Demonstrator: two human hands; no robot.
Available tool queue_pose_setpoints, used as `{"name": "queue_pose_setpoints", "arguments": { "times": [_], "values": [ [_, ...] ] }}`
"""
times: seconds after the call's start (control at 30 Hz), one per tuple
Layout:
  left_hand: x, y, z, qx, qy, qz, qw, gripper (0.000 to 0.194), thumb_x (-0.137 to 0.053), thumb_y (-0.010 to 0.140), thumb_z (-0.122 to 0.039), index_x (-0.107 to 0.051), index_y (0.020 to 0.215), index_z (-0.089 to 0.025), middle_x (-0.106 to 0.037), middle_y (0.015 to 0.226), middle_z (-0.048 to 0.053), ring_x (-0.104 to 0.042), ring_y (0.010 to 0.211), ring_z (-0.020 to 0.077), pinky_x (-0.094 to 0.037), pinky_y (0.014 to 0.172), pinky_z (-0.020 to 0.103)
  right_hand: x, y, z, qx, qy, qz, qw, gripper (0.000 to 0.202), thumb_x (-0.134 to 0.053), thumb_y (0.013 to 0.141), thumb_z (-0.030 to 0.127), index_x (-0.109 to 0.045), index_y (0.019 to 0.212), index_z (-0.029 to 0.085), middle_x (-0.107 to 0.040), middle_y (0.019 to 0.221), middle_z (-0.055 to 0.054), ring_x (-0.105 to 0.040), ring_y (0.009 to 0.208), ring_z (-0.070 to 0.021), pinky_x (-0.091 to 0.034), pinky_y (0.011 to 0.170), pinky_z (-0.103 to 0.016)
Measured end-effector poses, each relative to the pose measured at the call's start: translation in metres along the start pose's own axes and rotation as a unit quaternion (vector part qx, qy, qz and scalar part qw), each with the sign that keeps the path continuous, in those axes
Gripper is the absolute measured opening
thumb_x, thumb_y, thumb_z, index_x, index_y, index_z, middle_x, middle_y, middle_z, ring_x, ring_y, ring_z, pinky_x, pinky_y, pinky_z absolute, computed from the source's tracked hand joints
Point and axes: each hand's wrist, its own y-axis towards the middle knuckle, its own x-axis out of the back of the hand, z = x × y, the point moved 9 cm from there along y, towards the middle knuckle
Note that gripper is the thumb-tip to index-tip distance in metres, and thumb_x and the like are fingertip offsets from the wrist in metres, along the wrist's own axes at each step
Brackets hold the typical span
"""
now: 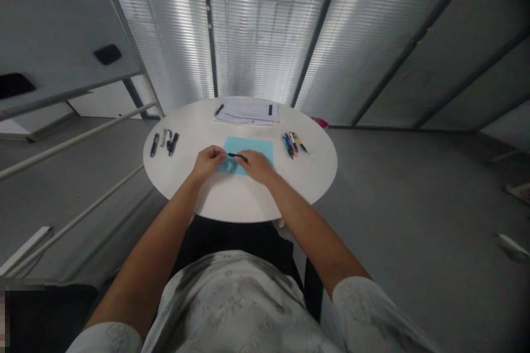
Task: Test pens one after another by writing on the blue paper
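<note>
Over a light blue sheet (252, 146) on the round white table (244, 201), my right hand (256, 165) holds a dark pen (237, 156) with its fingers closed round it. The pen lies almost level, its tip end pointing left. My left hand (208, 162) is closed in a pinch at the pen's left end, near the sheet's left edge. What sits between the left fingertips is too small to make out. Both hands cover part of the sheet.
Several dark and grey pens (169, 142) lie at the table's left. Several coloured pens (292, 145) lie to the right. A stack of papers (248, 110) with two dark items on it is at the back. A white metal rail (78, 138) runs beside the table on the left.
</note>
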Motion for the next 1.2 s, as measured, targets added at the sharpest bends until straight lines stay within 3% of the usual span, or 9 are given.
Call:
{"name": "queue_pose_setpoints", "arguments": {
  "times": [0.73, 0.97, 1.1, 1.2],
  "values": [
    [-0.0001, 0.0016, 0.0063, 0.008, -0.006, 0.003, 1.0, 0.023, -0.074, 0.066, -0.029, -0.067, 0.083, -0.017, -0.061, 0.066, 0.001, -0.053, 0.059, 0.0113, -0.042, 0.058, 0.027, -0.0029, 0.0021, -0.0026, 0.004, 0.024, -0.014, 1.0, 0.042, -0.034, 0.099, 0.05, -0.064, 0.116, 0.026, -0.068, 0.106, -0.005, -0.059, 0.101, -0.019, -0.037, 0.085, -0.03],
    [-0.0008, 0.0021, 0.0086, -0.005, 0.016, 0.009, 1.0, 0.015, -0.069, 0.07, -0.029, -0.063, 0.076, -0.016, -0.059, 0.065, 0.002, -0.052, 0.06, 0.0115, -0.041, 0.059, 0.028, -0.0029, 0.001, -0.0029, 0.006, 0.025, -0.019, 0.999, 0.042, -0.035, 0.098, 0.05, -0.065, 0.115, 0.026, -0.068, 0.105, -0.005, -0.059, 0.1, -0.0191, -0.036, 0.084, -0.03],
    [0.0006, 0.002, 0.0072, -0.008, 0.025, 0.002, 1.0, 0.021, -0.069, 0.069, -0.031, -0.064, 0.084, -0.017, -0.059, 0.069, 0.002, -0.053, 0.062, 0.0128, -0.043, 0.06, 0.029, -0.0011, 0.0011, -0.0026, 0.0, 0.028, -0.021, 0.999, 0.041, -0.036, 0.098, 0.05, -0.065, 0.114, 0.026, -0.068, 0.105, -0.005, -0.059, 0.099, -0.0191, -0.037, 0.085, -0.03],
    [0.0035, 0.0014, 0.0021, -0.035, 0.09, -0.017, 0.995, 0.028, -0.067, 0.071, -0.033, -0.065, 0.096, -0.019, -0.062, 0.083, 0.004, -0.054, 0.068, 0.014, -0.046, 0.063, 0.03, 0.0012, 0.0018, -0.0056, -0.015, 0.029, -0.03, 0.999, 0.041, -0.036, 0.098, 0.049, -0.065, 0.113, 0.026, -0.068, 0.104, -0.005, -0.059, 0.098, -0.0194, -0.037, 0.084, -0.03]
  ]
}}
